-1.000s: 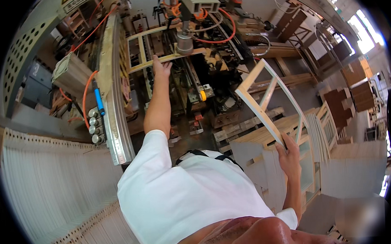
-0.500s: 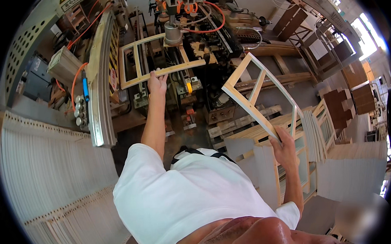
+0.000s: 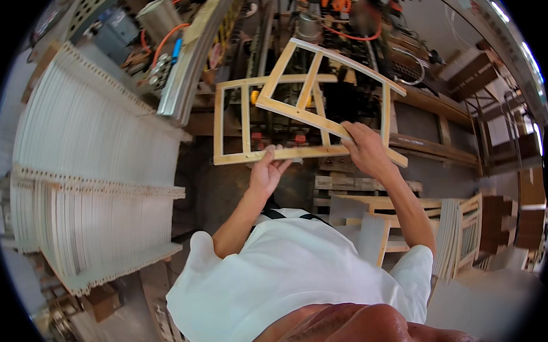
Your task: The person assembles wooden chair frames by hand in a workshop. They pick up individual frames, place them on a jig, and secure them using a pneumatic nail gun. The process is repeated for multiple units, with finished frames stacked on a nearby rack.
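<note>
My left hand [image 3: 267, 173] is closed on the near rail of a pale wooden frame [image 3: 232, 157], which has crossbars between its two long rails. The frame is held level in front of me, its far side over the machine. My right hand [image 3: 366, 147] grips the near rail of a second, similar wooden frame [image 3: 284, 110]. This one lies tilted, overlapping the right part of the first frame and above it. Whether the right fingers also touch the first frame's rail is hidden.
A machine with a metal cylinder [image 3: 308, 26] and orange hoses stands beyond the frames. A long metal beam [image 3: 181, 102] runs along its left. Tall stacks of white-edged frames [image 3: 98, 141] fill the left. More frames [image 3: 448, 237] lean at the right, near a wooden pallet [image 3: 371, 184].
My left hand has drawn its frame off the machine toward me. My right hand has swung the other frame up and left over it. My view has turned left.
</note>
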A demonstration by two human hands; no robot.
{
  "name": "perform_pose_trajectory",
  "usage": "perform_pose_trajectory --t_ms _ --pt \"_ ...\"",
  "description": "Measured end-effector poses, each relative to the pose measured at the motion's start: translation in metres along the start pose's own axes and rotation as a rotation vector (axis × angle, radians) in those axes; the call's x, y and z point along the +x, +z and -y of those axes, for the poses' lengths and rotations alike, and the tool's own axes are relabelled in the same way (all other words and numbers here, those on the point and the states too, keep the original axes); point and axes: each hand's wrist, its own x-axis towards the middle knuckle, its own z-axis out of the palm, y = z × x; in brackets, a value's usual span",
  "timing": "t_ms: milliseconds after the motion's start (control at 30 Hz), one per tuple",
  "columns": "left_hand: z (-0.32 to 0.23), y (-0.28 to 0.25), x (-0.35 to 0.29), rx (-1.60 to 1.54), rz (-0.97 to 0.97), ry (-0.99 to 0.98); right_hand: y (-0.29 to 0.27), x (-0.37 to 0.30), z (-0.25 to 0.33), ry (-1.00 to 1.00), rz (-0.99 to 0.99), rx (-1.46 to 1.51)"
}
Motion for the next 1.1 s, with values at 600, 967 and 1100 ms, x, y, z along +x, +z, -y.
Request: perform_pose_trajectory --t_ms 600,967,1100 --pt "-0.093 -0.139 -0.090 0.091 -0.444 -0.214 0.184 0.181 -0.049 -0.314 -0.173 -0.289" --pt "-0.094 -0.204 -0.081 0.126 -0.649 -0.128 0.160 0.299 -0.072 -0.400 -0.149 -0.867" --pt "-0.080 -0.206 -0.078 0.103 -0.687 -0.071 0.156 0.341 -0.083 -0.390 -0.064 -1.054"
